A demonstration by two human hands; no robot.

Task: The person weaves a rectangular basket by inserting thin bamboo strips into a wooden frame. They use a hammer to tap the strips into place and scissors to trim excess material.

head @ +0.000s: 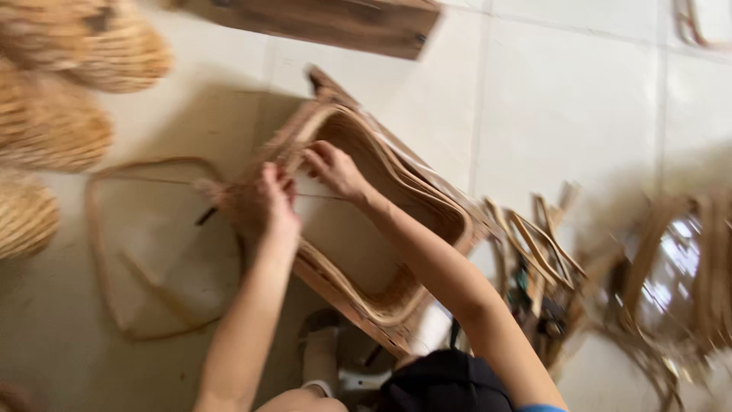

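A stack of bent wooden frames [427, 200], rounded and rectangular, rests tilted in front of me on the floor. My left hand [273, 200] grips the frame's left rim, fingers curled over the edge. My right hand [329, 168] pinches the same rim just to the right, at the top inner edge. A thin strand runs across the frame's opening between the hands. The picture is motion-blurred, so finer detail is unclear.
Woven baskets [61, 114] pile up at the left. A loose bent frame [145, 244] lies on the pale tiled floor. More bent strips and frames [549, 252] lie at the right. A dark wooden board [335, 23] sits at the top. A shoe [320, 351] shows below.
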